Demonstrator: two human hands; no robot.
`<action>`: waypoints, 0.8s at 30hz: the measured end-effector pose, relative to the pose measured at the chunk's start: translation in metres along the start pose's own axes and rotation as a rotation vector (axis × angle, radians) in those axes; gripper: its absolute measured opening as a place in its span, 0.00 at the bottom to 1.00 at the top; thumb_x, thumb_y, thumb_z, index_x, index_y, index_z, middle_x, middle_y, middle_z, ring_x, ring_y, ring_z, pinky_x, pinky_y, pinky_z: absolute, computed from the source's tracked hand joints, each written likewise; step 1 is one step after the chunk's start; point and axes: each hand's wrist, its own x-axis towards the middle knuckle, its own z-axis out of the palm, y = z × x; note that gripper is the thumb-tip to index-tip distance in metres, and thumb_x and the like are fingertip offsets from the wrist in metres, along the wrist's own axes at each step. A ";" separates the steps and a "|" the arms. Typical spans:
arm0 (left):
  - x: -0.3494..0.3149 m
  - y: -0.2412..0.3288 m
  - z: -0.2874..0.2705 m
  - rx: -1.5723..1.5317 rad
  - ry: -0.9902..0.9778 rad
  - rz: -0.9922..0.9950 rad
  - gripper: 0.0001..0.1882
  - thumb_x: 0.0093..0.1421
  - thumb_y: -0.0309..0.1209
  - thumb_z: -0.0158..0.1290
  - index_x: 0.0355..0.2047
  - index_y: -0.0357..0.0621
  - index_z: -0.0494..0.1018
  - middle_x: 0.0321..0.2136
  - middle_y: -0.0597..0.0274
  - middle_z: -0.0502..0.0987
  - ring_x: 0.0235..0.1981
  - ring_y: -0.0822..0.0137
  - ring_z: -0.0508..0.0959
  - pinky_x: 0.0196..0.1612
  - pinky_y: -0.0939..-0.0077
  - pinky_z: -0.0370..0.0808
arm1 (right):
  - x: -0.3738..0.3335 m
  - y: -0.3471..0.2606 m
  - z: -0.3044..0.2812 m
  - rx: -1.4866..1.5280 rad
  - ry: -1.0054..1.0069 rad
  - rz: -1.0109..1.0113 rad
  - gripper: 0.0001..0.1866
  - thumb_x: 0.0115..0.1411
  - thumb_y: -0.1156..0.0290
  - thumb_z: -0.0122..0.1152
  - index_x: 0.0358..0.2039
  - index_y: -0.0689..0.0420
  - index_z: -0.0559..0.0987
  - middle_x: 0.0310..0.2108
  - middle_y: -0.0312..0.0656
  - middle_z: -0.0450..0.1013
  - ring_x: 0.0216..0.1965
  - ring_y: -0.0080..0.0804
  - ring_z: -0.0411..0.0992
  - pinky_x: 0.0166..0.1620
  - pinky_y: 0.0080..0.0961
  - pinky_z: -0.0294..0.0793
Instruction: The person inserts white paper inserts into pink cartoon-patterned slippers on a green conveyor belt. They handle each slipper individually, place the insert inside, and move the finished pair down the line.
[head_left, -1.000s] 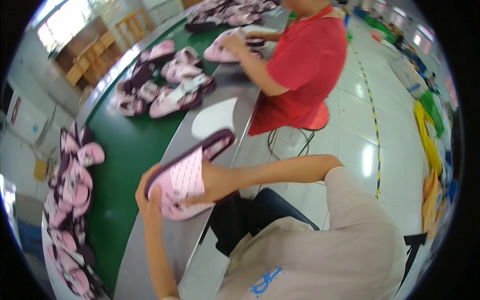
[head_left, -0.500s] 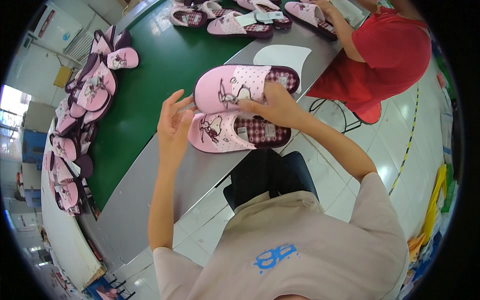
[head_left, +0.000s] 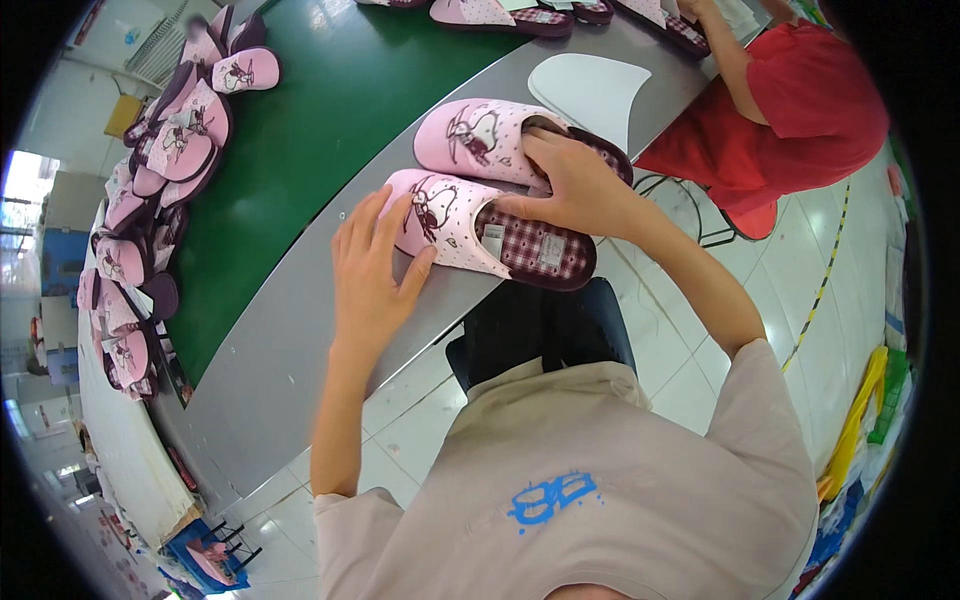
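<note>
Two pink slippers with dotted uppers, a cartoon print and dark red checked insoles lie side by side on the grey table edge, toes to the left. Fingers of my right hand (head_left: 585,190) reach into the opening of the far slipper (head_left: 472,135) and grip it, fingertips hidden inside. The thumb of that hand lies over the top edge of the near slipper (head_left: 450,222). My left hand (head_left: 375,275) is open, fingers stretched along the near slipper's toe and thumb apart beside its near side.
White curved sheets (head_left: 590,85) lie beyond the slippers. A green belt surface (head_left: 300,130) runs along the grey table (head_left: 270,400). Piled pink slippers (head_left: 180,150) line its left side; more slippers (head_left: 500,15) are at the back. A person in red (head_left: 790,120) sits at right.
The far slipper has come down from above the near one to beside it. My right hand's fingers have shifted deeper into its opening. My left hand has moved onto the near slipper's toe.
</note>
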 end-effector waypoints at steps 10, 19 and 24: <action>0.007 0.053 0.040 -0.110 0.118 -0.092 0.44 0.57 0.31 0.61 0.73 0.37 0.59 0.74 0.42 0.59 0.75 0.37 0.57 0.76 0.46 0.54 | -0.004 -0.031 0.023 -0.078 0.121 -0.023 0.17 0.58 0.64 0.68 0.41 0.65 0.81 0.37 0.57 0.80 0.41 0.58 0.79 0.48 0.47 0.79; -0.014 0.059 0.035 -0.361 0.181 -0.209 0.39 0.59 0.24 0.57 0.73 0.40 0.63 0.74 0.45 0.61 0.75 0.43 0.61 0.75 0.54 0.60 | -0.038 -0.032 0.004 0.268 -0.020 0.170 0.18 0.62 0.64 0.72 0.44 0.64 0.81 0.32 0.46 0.79 0.31 0.34 0.78 0.37 0.30 0.77; -0.019 0.061 0.028 -0.325 0.257 -0.297 0.28 0.65 0.25 0.57 0.67 0.43 0.73 0.67 0.47 0.73 0.66 0.47 0.75 0.67 0.59 0.71 | -0.058 -0.024 0.002 0.446 0.091 0.342 0.15 0.69 0.64 0.67 0.43 0.66 0.85 0.29 0.44 0.82 0.30 0.27 0.77 0.39 0.27 0.77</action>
